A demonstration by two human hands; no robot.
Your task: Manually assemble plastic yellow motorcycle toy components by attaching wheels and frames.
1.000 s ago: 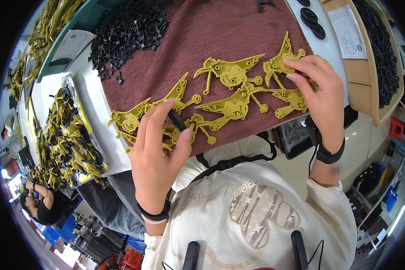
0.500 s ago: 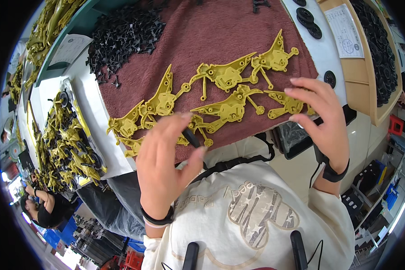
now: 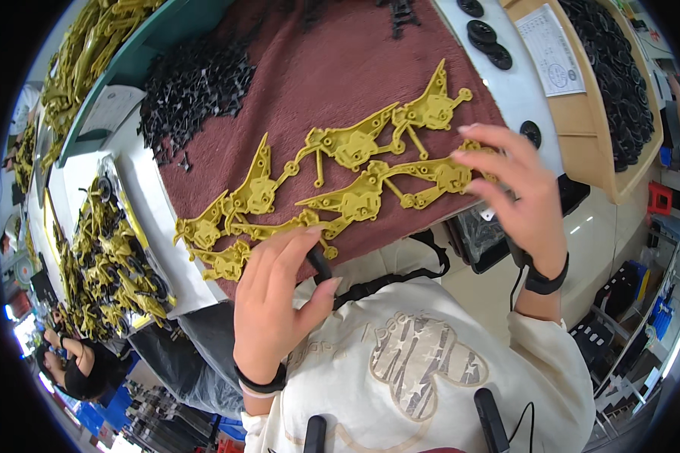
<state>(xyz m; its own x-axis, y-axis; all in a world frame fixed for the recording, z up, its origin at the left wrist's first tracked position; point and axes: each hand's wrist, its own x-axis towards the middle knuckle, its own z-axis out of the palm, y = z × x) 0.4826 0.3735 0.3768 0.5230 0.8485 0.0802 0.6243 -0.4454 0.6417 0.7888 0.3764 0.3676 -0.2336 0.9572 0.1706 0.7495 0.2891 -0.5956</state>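
Note:
Several yellow plastic toy motorcycle body halves (image 3: 351, 143) lie in two rows on a maroon towel. Over the near-left part of the rows is my left hand (image 3: 268, 306), its forefinger stretched toward a yellow body half (image 3: 227, 260). A short black rod-like piece (image 3: 319, 264) shows between that hand's thumb and forefinger; most of the grip is hidden. On the right, my right hand (image 3: 517, 196) has thumb and fingers apart. Its fingertips are at the right-end body half (image 3: 452, 175) of the near row, partly covering it.
Small black plastic parts (image 3: 193, 90) are heaped at the far left of the towel (image 3: 317, 68). Assembled yellow toy motorcycles (image 3: 109, 257) fill the left side. Black wheels (image 3: 480, 32) lie at the right edge, beside a tan bin (image 3: 593, 143) of more wheels.
The right-end body half of the near row has moved left, up against its neighbour, and my right hand has moved with it. My left hand has drawn nearer to my body. The view has shifted.

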